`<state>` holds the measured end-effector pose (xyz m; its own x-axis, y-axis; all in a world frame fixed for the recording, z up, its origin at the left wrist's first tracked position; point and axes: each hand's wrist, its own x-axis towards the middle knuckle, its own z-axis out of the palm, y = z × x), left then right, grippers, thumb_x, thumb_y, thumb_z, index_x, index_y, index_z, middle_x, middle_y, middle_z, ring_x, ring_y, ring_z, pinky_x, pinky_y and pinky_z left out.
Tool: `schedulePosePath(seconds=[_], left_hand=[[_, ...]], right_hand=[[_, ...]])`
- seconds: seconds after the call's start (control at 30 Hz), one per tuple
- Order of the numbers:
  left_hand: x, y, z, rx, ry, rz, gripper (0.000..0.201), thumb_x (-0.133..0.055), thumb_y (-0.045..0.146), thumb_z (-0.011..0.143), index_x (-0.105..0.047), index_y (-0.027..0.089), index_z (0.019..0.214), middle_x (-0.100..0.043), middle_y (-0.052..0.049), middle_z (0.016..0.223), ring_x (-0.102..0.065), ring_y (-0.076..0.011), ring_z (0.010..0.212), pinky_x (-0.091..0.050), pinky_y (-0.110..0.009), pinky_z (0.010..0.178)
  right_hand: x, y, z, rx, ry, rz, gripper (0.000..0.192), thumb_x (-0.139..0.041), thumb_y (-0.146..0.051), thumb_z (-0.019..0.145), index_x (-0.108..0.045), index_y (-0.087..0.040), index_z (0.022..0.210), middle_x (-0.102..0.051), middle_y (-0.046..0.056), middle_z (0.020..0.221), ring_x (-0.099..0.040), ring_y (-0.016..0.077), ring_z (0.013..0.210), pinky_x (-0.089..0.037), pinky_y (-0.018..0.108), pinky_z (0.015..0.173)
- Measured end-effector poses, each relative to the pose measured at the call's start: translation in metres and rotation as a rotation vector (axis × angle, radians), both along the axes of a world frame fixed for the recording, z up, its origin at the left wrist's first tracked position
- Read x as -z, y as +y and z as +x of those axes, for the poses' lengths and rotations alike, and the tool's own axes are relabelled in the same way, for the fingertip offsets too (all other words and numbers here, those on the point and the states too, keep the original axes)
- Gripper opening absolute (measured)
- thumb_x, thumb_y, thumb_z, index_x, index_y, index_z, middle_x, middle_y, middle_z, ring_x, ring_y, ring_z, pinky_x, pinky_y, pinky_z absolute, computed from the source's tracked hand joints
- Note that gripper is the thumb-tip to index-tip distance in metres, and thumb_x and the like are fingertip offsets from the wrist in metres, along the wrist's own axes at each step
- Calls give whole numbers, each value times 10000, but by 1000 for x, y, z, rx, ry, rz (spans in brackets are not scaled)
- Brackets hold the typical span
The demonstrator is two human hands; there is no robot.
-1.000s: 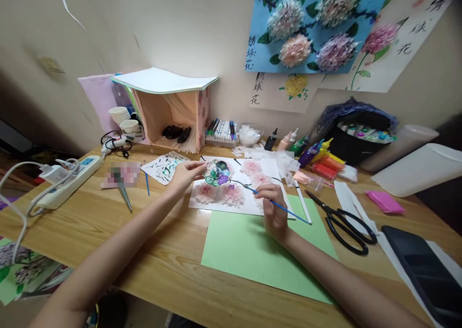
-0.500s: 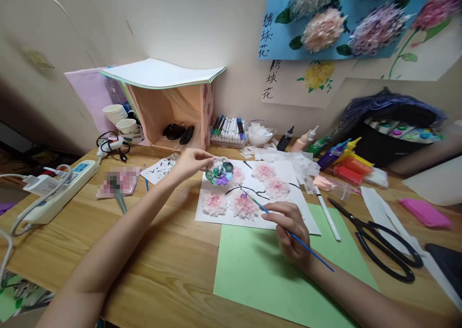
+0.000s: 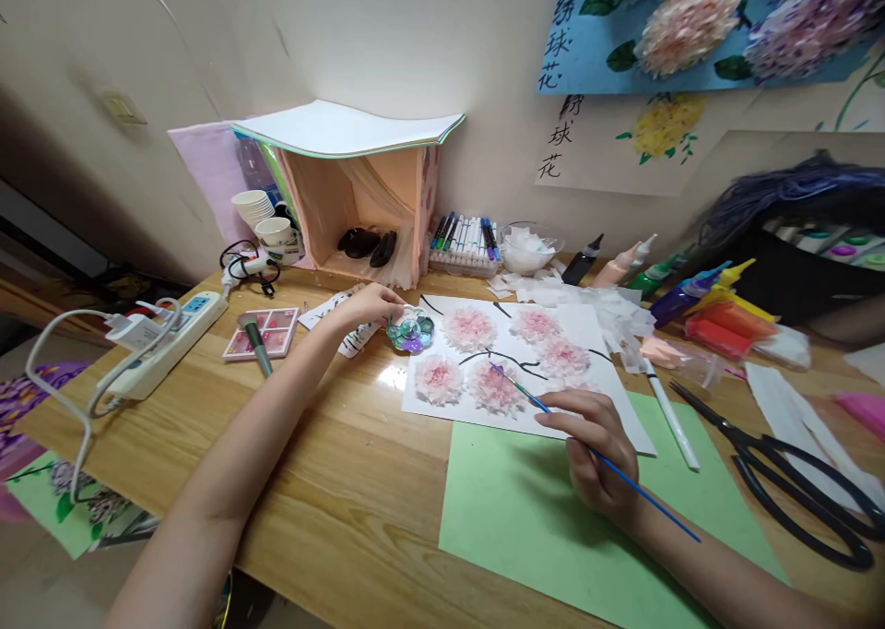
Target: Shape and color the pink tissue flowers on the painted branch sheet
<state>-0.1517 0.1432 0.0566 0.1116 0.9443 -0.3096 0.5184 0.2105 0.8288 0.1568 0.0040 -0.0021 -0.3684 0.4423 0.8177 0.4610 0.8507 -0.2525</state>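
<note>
My left hand (image 3: 377, 307) pinches the edge of a small flower-shaped paint palette (image 3: 413, 331) with green and purple paint in its wells. The palette is at the left edge of a white sheet (image 3: 432, 409) that carries several pink tissue-paper flowers and black painted branches. In my right hand (image 3: 598, 445) is a thin blue paintbrush (image 3: 646, 497), held like a pen. Its tip is at the front middle flower (image 3: 498, 389), where a little purple shows. Beneath the white sheet lies a green sheet (image 3: 515, 509).
Black scissors (image 3: 767, 463) and a white pen (image 3: 672, 419) lie on the right. Paint bottles (image 3: 586, 260), torn tissue (image 3: 595, 308) and a marker box (image 3: 465, 253) stand behind. To the left are a power strip (image 3: 170, 348) and a pink makeup palette (image 3: 239, 341) with a brush.
My left hand has moved the paint palette left and lower, off the flowers to the sheet's edge. The brush tip stays at the front middle flower. The camera view has shifted left.
</note>
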Motion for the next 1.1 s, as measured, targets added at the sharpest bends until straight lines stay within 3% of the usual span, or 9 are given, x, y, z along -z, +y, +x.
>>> schedulePosePath(seconds=[0.2,0.37,0.53,0.73,1.1], left_hand=[[12,1,3,-25,-51,-26,37,-675,145,533,-690,179,532,-635,-17,540,-544,-132,533,-446,-223,529],[19,1,2,-51,-54,-9,60,-640,123,555,-660,158,511,-585,0,499,-485,-108,486,-417,-221,523],[23,2,1,-52,-63,-2,72,-613,98,557,-665,142,535,-589,-7,520,-486,-111,502,-406,-230,535],[25,4,2,-42,-92,10,98,-597,80,537,-668,146,523,-588,-1,497,-482,-101,491,-388,-192,482],[24,5,2,-21,-53,20,107,-599,77,516,-678,150,509,-581,-4,489,-479,-110,494,-382,-206,491]], right_hand=[[-12,4,-32,10,161,-113,263,-405,-140,905,-583,-246,1068,-674,59,956,-612,223,897,-456,398,772],[-20,27,-84,86,14,-153,170,-442,-175,945,-589,-248,989,-691,17,873,-578,198,877,-396,367,785],[-13,47,-116,165,6,-210,226,-379,-238,993,-602,-219,963,-715,17,914,-559,194,885,-338,364,782],[-5,56,-123,215,-47,-238,247,-383,-277,999,-616,-212,947,-732,22,909,-565,210,882,-315,371,774],[-5,56,-121,226,-42,-230,227,-400,-257,991,-618,-215,944,-732,20,898,-552,219,887,-318,380,776]])
